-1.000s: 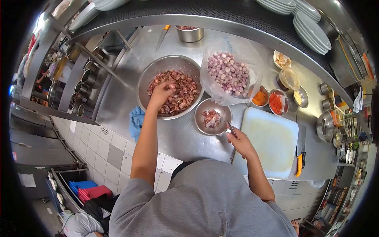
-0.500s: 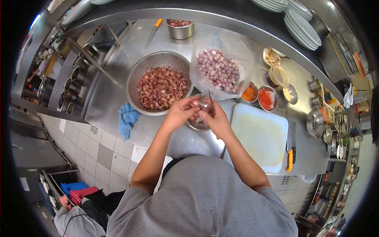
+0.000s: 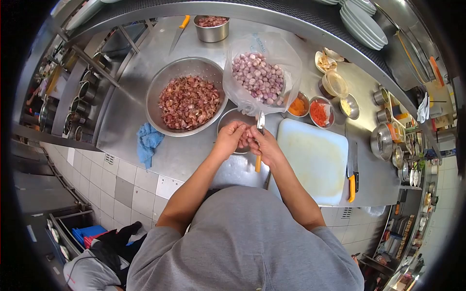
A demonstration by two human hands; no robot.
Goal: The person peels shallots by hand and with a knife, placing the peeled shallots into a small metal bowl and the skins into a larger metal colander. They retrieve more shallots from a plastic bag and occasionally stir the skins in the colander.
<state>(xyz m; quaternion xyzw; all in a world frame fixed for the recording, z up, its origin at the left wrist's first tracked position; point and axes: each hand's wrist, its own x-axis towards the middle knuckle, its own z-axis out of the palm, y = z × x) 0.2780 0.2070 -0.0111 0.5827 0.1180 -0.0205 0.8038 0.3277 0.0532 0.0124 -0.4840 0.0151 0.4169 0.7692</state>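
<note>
My left hand [image 3: 230,139] has its fingers pinched together over a small metal bowl [image 3: 224,119], fingertips against those of my right hand. A small pinkish shallot [image 3: 246,136] seems to be between them, mostly hidden. In my right hand [image 3: 269,148] is a small knife [image 3: 260,124], its blade pointing away from me and its yellow-brown handle sticking out below the palm. Just beyond the bowl lies a clear plastic bag [image 3: 233,87] of purple shallots [image 3: 257,77]. To its left, a perforated metal colander [image 3: 154,104] holds reddish-brown shallots or skins [image 3: 189,102].
A white cutting board [image 3: 313,162] lies to the right, with yellow-handled [image 3: 352,189] and black-handled knives beside it. Bowls of orange [image 3: 297,106] and red pieces [image 3: 318,114] stand behind. A blue cloth [image 3: 148,143] is at left. A shelf edge [image 3: 233,13] crosses the far side. Another person [image 3: 94,269] is lower left.
The knife in my right hand has turned, so its handle now shows below the palm. My hands have drawn together at the fingertips. The whole view has shifted slightly.
</note>
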